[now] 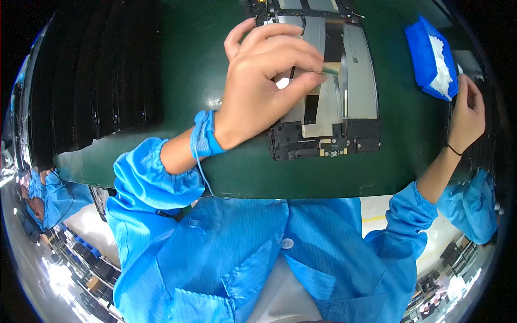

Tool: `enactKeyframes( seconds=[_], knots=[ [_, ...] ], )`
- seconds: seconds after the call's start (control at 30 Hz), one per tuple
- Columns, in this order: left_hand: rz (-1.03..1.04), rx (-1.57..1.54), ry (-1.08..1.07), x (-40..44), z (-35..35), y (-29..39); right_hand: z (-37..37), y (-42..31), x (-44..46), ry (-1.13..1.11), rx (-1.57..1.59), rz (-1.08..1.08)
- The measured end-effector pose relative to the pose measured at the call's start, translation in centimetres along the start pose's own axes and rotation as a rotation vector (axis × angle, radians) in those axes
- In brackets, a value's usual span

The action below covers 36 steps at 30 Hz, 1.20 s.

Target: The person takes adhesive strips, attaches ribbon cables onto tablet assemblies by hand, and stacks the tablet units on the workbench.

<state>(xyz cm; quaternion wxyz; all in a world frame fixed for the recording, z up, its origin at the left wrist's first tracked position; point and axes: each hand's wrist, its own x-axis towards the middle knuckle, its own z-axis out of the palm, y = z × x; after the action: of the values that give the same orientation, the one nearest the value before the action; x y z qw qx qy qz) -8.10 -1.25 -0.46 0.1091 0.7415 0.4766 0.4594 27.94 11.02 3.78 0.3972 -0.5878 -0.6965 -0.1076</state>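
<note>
An opened tablet-like device (362, 81) with grey panels and a black lower frame lies on the green table. Over its middle, my left hand (264, 81) pinches a small green strip (330, 70) between thumb and forefinger. A blue wrist strap (204, 137) with a cord circles that wrist. At the right, my right hand (467, 116) is closed in a pinch beside a blue box (423, 56) of white material (441, 67). A small white piece (460, 69) shows at its fingertips.
Rows of black slabs (94, 81) stand on the left of the green table (242, 180). People in blue sleeves are at the far left (67, 199) and far right (474, 207). The table's front edge lies close to my body.
</note>
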Motion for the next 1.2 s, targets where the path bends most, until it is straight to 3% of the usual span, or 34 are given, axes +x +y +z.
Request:
enactKeyframes(
  seconds=[0.07,0.13,0.17,0.27,0.37,0.4,0.47,0.67,0.7,0.77,0.9,1.07,1.2],
  knots=[
    [0.001,-0.009,-0.001,-0.2,0.5,-0.4,0.1,1.2,0.2,-0.042,-0.135,0.006],
    [-0.021,-0.052,0.037,-0.3,0.9,-0.5,-0.2,1.1,0.0,-0.05,-0.409,-0.25],
    [-0.023,-0.051,0.038,-0.2,1.0,-0.6,-0.2,0.2,0.0,-0.051,-0.408,-0.253],
    [-0.087,-0.077,0.07,-0.3,1.1,-0.4,0.3,-4.6,-1.1,-0.005,0.024,-0.377],
    [-0.105,-0.031,0.104,-0.5,1.4,-1.6,0.2,-10.9,-3.4,-0.264,0.308,-0.597],
    [0.167,-0.007,0.156,-0.3,1.9,-3.5,0.1,-12.4,-3.9,-0.387,0.389,-0.667],
    [0.427,0.016,0.207,-0.3,2.7,-5.3,0.2,-13.8,-5.1,-0.56,0.459,-0.795],
    [0.509,-0.001,0.315,1.1,1.8,-3.3,0.3,-15.5,-7.6,-0.706,0.59,-0.888],
    [-0.044,0.034,-0.03,3.2,-1.1,1.3,0.4,-15.5,-7.8,-0.713,0.593,-0.887],
    [-0.599,0.064,-0.383,3.6,-2.4,3.1,0.6,-15.4,-8.1,-0.703,0.6,-0.907],
    [-0.395,0.085,-0.249,1.6,-1.6,2.2,0.0,-15.0,-8.5,-0.729,0.608,-0.885],
    [-0.372,0.114,-0.273,1.9,-2.0,2.7,-0.1,-15.9,-7.1,-0.937,0.345,-0.847],
    [-0.383,0.118,-0.209,1.6,-1.6,2.6,0.8,-15.9,-6.4,-0.88,0.316,-0.816]
  ],
)
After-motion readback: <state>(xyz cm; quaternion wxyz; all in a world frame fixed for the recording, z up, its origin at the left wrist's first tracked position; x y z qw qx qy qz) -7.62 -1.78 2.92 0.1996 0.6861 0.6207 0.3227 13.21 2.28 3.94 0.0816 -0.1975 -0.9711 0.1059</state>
